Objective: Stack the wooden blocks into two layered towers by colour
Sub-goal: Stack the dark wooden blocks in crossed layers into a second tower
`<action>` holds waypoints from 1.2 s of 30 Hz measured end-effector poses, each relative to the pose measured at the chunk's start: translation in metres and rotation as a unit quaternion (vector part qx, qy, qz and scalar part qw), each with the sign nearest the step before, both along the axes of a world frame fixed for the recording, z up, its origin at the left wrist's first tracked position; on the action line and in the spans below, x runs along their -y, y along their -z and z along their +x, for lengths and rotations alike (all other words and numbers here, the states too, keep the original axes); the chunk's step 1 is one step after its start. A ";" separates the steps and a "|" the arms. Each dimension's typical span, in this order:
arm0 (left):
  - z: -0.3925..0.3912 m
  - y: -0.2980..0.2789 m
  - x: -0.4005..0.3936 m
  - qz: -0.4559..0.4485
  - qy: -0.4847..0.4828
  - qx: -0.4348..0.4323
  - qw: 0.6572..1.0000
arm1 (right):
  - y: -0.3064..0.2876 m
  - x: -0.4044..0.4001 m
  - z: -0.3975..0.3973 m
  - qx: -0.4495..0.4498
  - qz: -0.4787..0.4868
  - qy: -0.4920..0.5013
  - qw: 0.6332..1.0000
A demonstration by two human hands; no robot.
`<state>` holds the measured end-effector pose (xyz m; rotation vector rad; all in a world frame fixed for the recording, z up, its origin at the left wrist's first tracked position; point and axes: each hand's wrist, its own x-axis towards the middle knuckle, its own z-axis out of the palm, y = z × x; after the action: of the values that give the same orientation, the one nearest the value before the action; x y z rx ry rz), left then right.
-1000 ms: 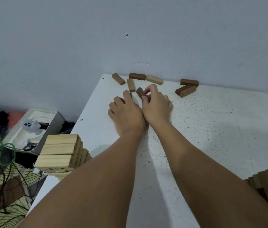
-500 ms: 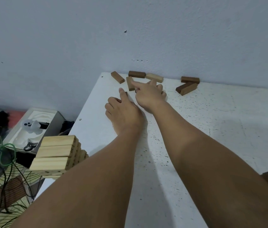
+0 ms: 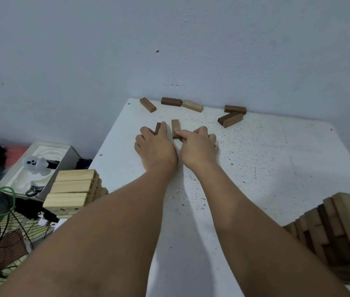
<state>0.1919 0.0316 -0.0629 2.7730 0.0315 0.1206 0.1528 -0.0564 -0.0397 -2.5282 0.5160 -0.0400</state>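
your left hand [image 3: 155, 146] is gripping a dark block [image 3: 158, 127]; your right hand [image 3: 198, 146] is pinching a tan block [image 3: 175, 127]. both look light, stiff; hold their long sides.

Darker tower [image 3: 341, 230] cut off by right picture edge

Both hands on blocks at the far side of the desk [image 3: 277, 168].
Left hand [image 3: 155, 146] grips a dark block [image 3: 158, 127]; right hand [image 3: 198, 147] pinches a mid-brown block [image 3: 175, 127]. Five loose blocks line the wall. Light tower [image 3: 74, 189] near left, a seemingly mixed tower [image 3: 339, 228] near right.
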 end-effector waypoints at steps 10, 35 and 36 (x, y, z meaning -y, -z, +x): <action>-0.081 -0.013 -0.002 -0.160 0.022 -0.034 0.986 | 0.003 -0.008 -0.095 0.007 0.011 0.003 1.000; -0.180 0.014 -0.083 -0.228 0.192 0.004 0.954 | 0.042 -0.006 -0.217 0.165 0.027 -0.113 0.979; -0.180 0.013 -0.084 -0.228 0.192 0.005 0.954 | 0.042 -0.006 -0.217 0.165 0.028 -0.115 0.979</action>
<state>0.0122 0.1152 -0.0763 2.2658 -0.4273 0.0211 -0.0639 -0.0500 -0.0819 -2.4407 0.0905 -0.3481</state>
